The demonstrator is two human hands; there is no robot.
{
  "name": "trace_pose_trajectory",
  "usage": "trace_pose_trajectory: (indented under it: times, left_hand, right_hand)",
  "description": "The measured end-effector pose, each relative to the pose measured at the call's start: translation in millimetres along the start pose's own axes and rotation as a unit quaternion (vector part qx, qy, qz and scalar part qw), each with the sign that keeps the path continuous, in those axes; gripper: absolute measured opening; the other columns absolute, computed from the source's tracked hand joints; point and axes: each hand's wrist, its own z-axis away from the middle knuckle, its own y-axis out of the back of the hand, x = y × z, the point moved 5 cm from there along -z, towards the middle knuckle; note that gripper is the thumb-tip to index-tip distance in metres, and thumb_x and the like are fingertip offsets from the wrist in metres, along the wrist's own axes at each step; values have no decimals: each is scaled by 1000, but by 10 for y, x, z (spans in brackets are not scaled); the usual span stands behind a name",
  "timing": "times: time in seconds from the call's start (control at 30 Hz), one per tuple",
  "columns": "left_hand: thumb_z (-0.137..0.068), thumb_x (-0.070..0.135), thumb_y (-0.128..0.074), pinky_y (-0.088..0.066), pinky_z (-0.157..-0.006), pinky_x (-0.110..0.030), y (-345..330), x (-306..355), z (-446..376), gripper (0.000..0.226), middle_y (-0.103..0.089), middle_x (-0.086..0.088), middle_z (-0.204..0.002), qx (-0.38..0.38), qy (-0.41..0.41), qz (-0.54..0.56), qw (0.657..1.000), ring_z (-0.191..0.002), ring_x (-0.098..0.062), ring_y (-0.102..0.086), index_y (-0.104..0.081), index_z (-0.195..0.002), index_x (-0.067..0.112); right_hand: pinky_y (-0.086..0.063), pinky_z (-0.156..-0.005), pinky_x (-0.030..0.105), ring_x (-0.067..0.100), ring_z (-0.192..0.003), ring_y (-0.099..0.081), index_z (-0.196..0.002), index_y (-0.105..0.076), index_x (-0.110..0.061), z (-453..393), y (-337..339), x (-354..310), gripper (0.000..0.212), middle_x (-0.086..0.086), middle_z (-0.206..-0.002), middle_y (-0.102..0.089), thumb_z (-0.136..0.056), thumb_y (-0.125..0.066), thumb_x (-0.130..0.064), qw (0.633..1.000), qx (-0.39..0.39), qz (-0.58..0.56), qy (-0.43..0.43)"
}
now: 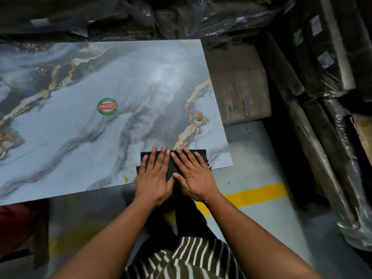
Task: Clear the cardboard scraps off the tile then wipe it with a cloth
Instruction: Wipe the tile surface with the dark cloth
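Observation:
A large marble-patterned tile [84,121], blue-grey with gold veins, lies flat and fills the left and middle of the view. A round green and red sticker [107,106] is stuck near its centre. A dark folded cloth [199,153] lies on the tile's near right corner. My left hand [154,176] and my right hand [193,174] press flat on the cloth side by side, fingers straight and pointing away from me. The hands hide most of the cloth. I see no cardboard scraps on the tile.
A cardboard box [237,85] sits just past the tile's right edge. Plastic-wrapped stacks [322,77] line the right side, and dark plastic sheeting [161,17] lies behind the tile. A yellow line [255,194] runs across the grey floor below the tile.

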Motion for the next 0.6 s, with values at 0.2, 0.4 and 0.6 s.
trace_pose_trajectory:
  times: [0.2, 0.4, 0.6]
  left_hand:
    - [-100, 61, -19, -2, -130, -50, 36, 3, -222, 80, 14, 3, -173, -5, -14, 0, 1000, -159, -21, 18, 5, -165, 21]
    - [-98, 64, -11, 5, -129, -46, 233, -15, -883, 81, 14, 4, -173, -3, -15, 4, 1000, -158, -19, 20, 8, -165, 22]
    - [-98, 62, -13, 3, -130, -47, 488, -118, -1736, 81, 10, 2, -174, 4, 2, 1, 1000, -159, -21, 16, 3, -166, 21]
  right_hand:
    - [-7, -131, 44, 11, -162, 6, -169, -8, -28, -135, 14, 126, 65, -8, -176, -1, -111, -22, -54, 1000, 14, -6, -9]
    - [-6, -131, 44, 15, -163, -2, -168, -13, -28, -707, 173, 494, 66, -6, -176, -8, -109, -18, -56, 1000, 7, -9, -5]
    - [-4, -132, 43, 16, -163, -4, -168, -13, -29, -1543, 407, 909, 66, -6, -176, -10, -109, -19, -56, 1000, 8, -9, 10]
